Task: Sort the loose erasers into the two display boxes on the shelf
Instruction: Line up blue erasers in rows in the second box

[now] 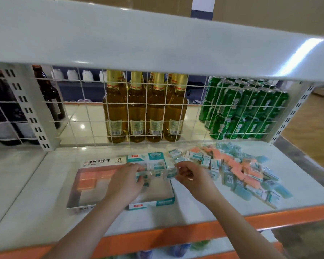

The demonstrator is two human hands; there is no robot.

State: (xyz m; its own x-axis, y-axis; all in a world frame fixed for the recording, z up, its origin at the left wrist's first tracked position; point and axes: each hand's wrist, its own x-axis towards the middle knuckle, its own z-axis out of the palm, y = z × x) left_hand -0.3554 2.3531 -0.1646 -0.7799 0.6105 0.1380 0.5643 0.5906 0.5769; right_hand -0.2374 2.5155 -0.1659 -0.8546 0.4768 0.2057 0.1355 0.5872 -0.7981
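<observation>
White shelf (pixel 195 206): both hands pinch teal-and-white wrapped erasers (pixel 158 173).

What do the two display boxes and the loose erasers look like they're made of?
Display boxes: printed card, by the thin folded walls and matte print. Loose erasers: likely soft rubber or vinyl, orange and pale blue blocks in printed paper sleeves; a glossy film wrap seems likely.

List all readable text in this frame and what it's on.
"로버 지우개": back flap of the orange display box.
Teal display box: red tag and white print, too blurred to read.
Loose erasers: sleeve print and barcodes, too small.
Bottles: labels with barcodes, illegible.
Green cans: white characters, too blurred.
Orange box front edge: partly hidden, unreadable.
</observation>
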